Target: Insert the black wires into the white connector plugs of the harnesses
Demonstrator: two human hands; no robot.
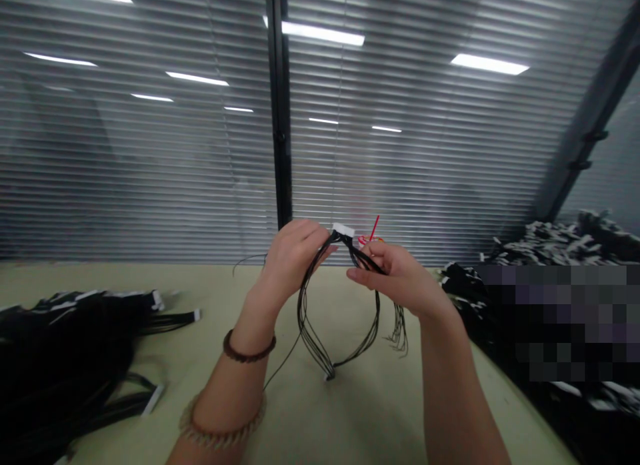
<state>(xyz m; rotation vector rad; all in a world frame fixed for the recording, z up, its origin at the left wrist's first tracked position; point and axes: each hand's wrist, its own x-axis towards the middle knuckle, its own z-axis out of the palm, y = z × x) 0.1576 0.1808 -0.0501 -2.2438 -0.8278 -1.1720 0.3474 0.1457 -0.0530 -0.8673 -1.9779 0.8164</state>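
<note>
Both hands are lifted over the table, one on either side of a black wire harness (303, 305). The left hand (300, 255) has its fingers curled on the wires just left of a white connector (343, 231); the right hand (395, 271) pinches the strands on the other side between thumb and fingers. The harness hangs between them, in front of the person and above the table (370, 411).

The handling looks to be midway: wires already run into the white connector, and the piece has not been set down. The free ends (399, 331) below the right hand hang unbundled, with no housing on them that I can make out (they are thin and a little blurred). Whether every wire is fully seated cannot be told.

The harness forms a rounded open loop, its thin strands spread apart on both sides and meeting at a small pale connector (329, 371) at the bottom. One stray wire trails off to the near left.

Just behind the right hand a red stick (375, 226) points upward. On the left of the table lies a dark heap of harnesses (65, 345) with white ends; at the right a larger pile (530, 251), partly pixelated. Grey blinds (400, 178) stand along the far side.
</note>
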